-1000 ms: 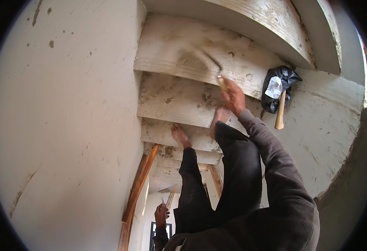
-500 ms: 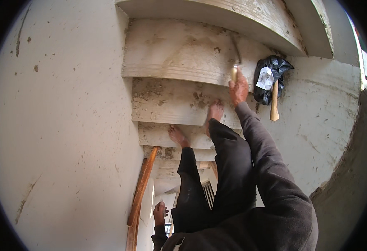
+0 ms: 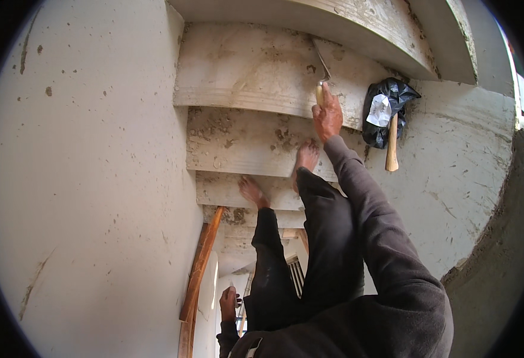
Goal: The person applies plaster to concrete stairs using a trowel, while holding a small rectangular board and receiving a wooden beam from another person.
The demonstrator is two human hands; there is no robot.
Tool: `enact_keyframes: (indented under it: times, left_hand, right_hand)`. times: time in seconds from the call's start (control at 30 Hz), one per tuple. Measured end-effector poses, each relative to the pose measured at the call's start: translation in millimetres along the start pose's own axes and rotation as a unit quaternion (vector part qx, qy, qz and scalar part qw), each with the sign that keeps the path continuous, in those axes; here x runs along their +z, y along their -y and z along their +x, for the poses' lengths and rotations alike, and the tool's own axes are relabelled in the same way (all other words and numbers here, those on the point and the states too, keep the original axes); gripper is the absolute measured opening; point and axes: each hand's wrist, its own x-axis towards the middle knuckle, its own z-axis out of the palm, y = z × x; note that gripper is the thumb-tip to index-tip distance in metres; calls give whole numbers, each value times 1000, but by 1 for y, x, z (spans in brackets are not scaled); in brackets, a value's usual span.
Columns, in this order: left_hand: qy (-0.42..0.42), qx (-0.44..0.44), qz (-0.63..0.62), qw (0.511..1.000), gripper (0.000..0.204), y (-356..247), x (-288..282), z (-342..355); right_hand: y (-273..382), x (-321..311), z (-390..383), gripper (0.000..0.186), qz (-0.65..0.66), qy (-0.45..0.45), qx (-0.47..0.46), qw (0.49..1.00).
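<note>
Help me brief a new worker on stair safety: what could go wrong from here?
1. The bare feet are on pale, dirt-stained, rough-looking steps; they might slip or get scraped.
2. The right hand holds a thin metal trowel with a pale handle out in front; reaching further could upset the person's balance.
3. A crumpled black plastic bag with a pale wooden handle sticking out lies near that hand; a sideways swing might knock it.

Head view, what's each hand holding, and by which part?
The right hand grips a trowel by its pale handle. Something pale shows at the left hand, too small to identify or tell whether it's held.
</note>
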Motion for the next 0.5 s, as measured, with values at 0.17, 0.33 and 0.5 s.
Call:
enact_keyframes:
  times: [0.17,0.33,0.5]
  left_hand:
    - [-11,-13,-3,1000,55,6,-5,3]
    - [-7,-11,1,1000,54,10,-3,8]
    - [-3,-1,19,1000,56,8,2,4]
  right_hand:
    - [-11,-13,1,65,77,23,-35,996]
    - [-29,-34,18,66,29,27,-67,997]
    - [-21,-36,22,65,-11,57,-64,996]
